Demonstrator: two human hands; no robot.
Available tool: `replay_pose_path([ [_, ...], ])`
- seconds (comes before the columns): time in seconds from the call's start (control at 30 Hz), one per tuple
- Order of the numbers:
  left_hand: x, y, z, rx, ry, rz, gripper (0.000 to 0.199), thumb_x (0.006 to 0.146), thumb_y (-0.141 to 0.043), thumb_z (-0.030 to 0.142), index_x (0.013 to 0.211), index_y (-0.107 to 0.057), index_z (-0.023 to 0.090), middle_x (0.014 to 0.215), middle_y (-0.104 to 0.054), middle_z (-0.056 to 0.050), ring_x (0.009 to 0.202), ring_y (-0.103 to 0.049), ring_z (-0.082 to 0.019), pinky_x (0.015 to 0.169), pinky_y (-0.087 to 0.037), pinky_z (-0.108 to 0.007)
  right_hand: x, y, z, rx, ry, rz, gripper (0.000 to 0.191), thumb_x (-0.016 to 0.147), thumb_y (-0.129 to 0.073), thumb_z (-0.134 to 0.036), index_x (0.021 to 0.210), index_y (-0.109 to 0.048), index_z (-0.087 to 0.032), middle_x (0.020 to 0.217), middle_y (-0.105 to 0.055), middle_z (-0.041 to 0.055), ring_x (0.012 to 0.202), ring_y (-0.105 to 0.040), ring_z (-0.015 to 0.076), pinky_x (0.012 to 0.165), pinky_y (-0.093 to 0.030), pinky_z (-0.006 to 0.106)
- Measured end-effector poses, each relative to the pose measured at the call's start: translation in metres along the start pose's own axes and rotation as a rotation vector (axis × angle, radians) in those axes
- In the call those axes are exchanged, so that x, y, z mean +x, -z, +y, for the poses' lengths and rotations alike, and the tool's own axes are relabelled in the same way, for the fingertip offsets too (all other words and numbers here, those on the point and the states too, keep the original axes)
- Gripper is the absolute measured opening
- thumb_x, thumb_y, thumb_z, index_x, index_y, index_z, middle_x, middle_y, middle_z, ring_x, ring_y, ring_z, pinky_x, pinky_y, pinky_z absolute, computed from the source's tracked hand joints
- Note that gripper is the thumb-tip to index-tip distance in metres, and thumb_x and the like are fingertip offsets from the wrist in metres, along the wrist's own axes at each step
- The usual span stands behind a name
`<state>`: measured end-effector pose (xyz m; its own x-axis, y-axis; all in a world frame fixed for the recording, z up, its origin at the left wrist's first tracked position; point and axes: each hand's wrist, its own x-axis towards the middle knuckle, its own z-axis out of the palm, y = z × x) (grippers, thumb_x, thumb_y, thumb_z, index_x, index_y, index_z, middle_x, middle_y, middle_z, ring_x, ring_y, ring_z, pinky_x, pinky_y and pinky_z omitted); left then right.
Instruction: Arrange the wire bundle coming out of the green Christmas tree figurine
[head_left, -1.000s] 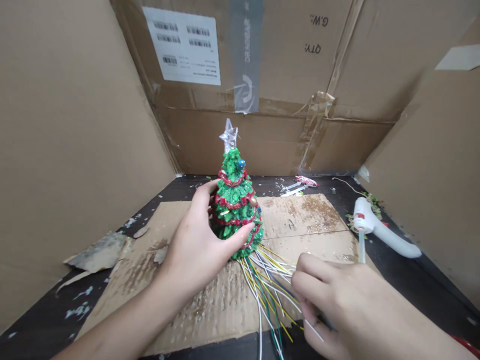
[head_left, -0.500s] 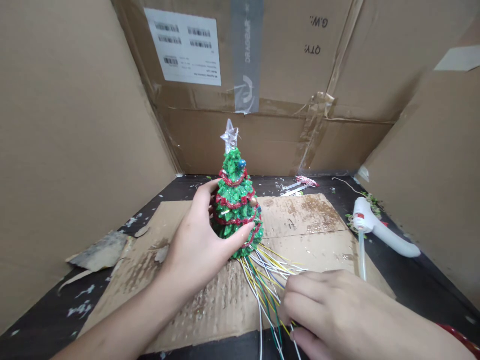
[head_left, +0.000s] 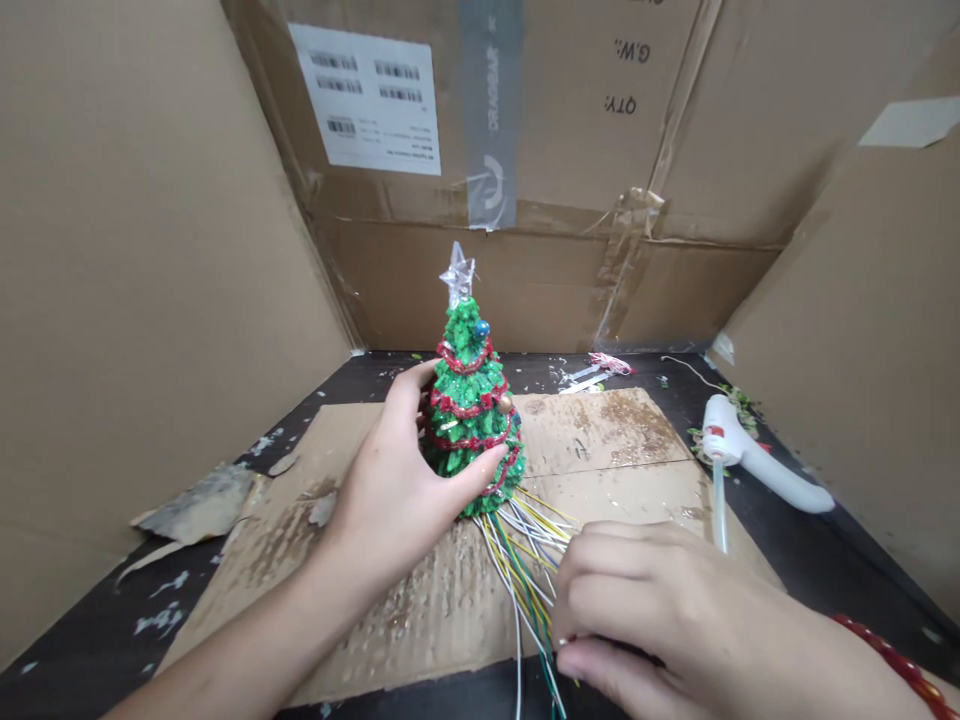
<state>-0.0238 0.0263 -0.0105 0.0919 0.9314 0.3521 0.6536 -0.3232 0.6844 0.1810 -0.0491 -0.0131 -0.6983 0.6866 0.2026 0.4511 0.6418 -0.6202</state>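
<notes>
A small green Christmas tree figurine with red garlands, little baubles and a clear star on top stands upright on a flat cardboard sheet. Wrapped around its left side and front, my left hand grips it low down. Thin white, yellow, green and blue wires fan out from under its base toward me. At their right side my right hand is closed with thumb and fingers pinched on some of the wires, whose held parts are mostly hidden.
A white glue gun with a clear glue stick lies to the right, near green scraps. A torn cardboard piece rests at left. Red-and-white string lies behind. Tall cardboard walls enclose the back and sides of the dark table.
My right hand has moved slightly left and up, its fingers closing further over the wires. My left hand stays on the tree. The view has shifted a little.
</notes>
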Motion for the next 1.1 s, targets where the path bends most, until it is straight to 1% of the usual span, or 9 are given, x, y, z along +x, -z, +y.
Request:
replay_pose_path([
  [0.1, 0.0, 0.0, 0.001, -0.006, 0.012, -0.013, 0.067, 0.068, -0.072, 0.039, 0.126, -0.042, 0.027, 0.118, -0.062, 0.0, 0.102, -0.065, -0.013, 0.092, -0.057, -0.026, 0.002, 0.007, -0.006, 0.162, -0.078, 0.028, 0.006, 0.091, -0.058, -0.016, 0.087, -0.061, -0.015, 0.082, -0.06, -0.0002, 0.073, -0.054, 0.0071, 0.068, -0.04, 0.016],
  [0.2, 0.0, 0.001, 0.002, -0.03, 0.03, -0.03, 0.067, 0.069, -0.071, 0.04, 0.127, -0.041, 0.026, 0.118, -0.062, -0.002, 0.102, -0.065, -0.016, 0.094, -0.057, -0.03, 0.003, 0.011, -0.01, 0.327, -0.221, 0.051, 0.003, 0.088, -0.062, -0.017, 0.087, -0.064, -0.016, 0.077, -0.06, -0.0015, 0.066, -0.05, 0.0067, 0.061, -0.04, 0.016],
  [0.27, 0.0, 0.001, 0.003, -0.042, 0.035, -0.032, 0.068, 0.068, -0.071, 0.039, 0.128, -0.041, 0.025, 0.119, -0.062, -0.003, 0.103, -0.065, -0.017, 0.095, -0.057, -0.032, 0.003, 0.011, -0.01, 0.454, -0.305, 0.052, 0.005, 0.086, -0.065, -0.021, 0.085, -0.065, -0.016, 0.075, -0.06, -0.001, 0.064, -0.049, 0.0079, 0.058, -0.039, 0.017],
  [0.43, 0.0, 0.001, 0.003, -0.041, 0.043, -0.035, 0.068, 0.068, -0.072, 0.039, 0.127, -0.041, 0.026, 0.119, -0.062, -0.002, 0.103, -0.065, -0.016, 0.094, -0.057, -0.031, 0.004, 0.013, -0.008, 0.686, -0.415, 0.042, 0.01, 0.083, -0.07, -0.023, 0.082, -0.065, -0.015, 0.075, -0.061, -0.0006, 0.064, -0.049, 0.007, 0.058, -0.039, 0.015],
  [0.57, -0.001, 0.001, 0.003, -0.05, 0.057, -0.039, 0.068, 0.067, -0.072, 0.041, 0.127, -0.041, 0.027, 0.119, -0.062, -0.002, 0.104, -0.065, -0.016, 0.094, -0.057, -0.029, 0.004, 0.012, -0.007, 0.721, -0.488, 0.014, 0.01, 0.085, -0.068, -0.025, 0.083, -0.065, -0.015, 0.072, -0.062, -0.0005, 0.065, -0.051, 0.0082, 0.061, -0.04, 0.017],
  [0.7, -0.001, 0.001, 0.003, -0.033, 0.057, -0.042, 0.067, 0.069, -0.071, 0.041, 0.127, -0.04, 0.028, 0.119, -0.061, 0.0, 0.104, -0.064, -0.014, 0.095, -0.057, -0.027, 0.004, 0.01, -0.006, 0.706, -0.505, 0.004, 0.013, 0.088, -0.063, -0.026, 0.082, -0.064, -0.015, 0.071, -0.065, 0.0005, 0.064, -0.054, 0.0091, 0.062, -0.042, 0.019],
  [0.9, -0.001, 0.002, 0.003, -0.025, 0.054, -0.036, 0.067, 0.068, -0.071, 0.04, 0.127, -0.041, 0.027, 0.117, -0.062, -0.001, 0.102, -0.065, -0.015, 0.094, -0.057, -0.029, 0.004, 0.006, -0.002, 0.784, -0.54, 0.008, 0.011, 0.086, -0.064, -0.023, 0.08, -0.06, -0.015, 0.073, -0.066, -0.0008, 0.065, -0.056, 0.0076, 0.061, -0.041, 0.017],
  [1.0, -0.001, 0.001, 0.003, -0.029, 0.052, -0.035, 0.068, 0.068, -0.071, 0.04, 0.127, -0.041, 0.027, 0.117, -0.062, -0.001, 0.102, -0.065, -0.015, 0.094, -0.057, -0.029, 0.004, 0.004, 0.001, 0.81, -0.56, 0.017, 0.014, 0.087, -0.064, -0.024, 0.079, -0.057, -0.015, 0.073, -0.065, -0.0018, 0.065, -0.055, 0.007, 0.06, -0.041, 0.016],
  [1.1, 0.0, 0.001, 0.004, -0.04, 0.056, -0.035, 0.068, 0.068, -0.071, 0.039, 0.127, -0.041, 0.026, 0.117, -0.062, -0.002, 0.102, -0.065, -0.016, 0.094, -0.057, -0.03, 0.004, 0.003, 0.002, 0.768, -0.572, 0.03, 0.019, 0.085, -0.067, -0.029, 0.078, -0.056, -0.015, 0.071, -0.061, -0.0026, 0.063, -0.052, 0.0072, 0.058, -0.039, 0.017],
])
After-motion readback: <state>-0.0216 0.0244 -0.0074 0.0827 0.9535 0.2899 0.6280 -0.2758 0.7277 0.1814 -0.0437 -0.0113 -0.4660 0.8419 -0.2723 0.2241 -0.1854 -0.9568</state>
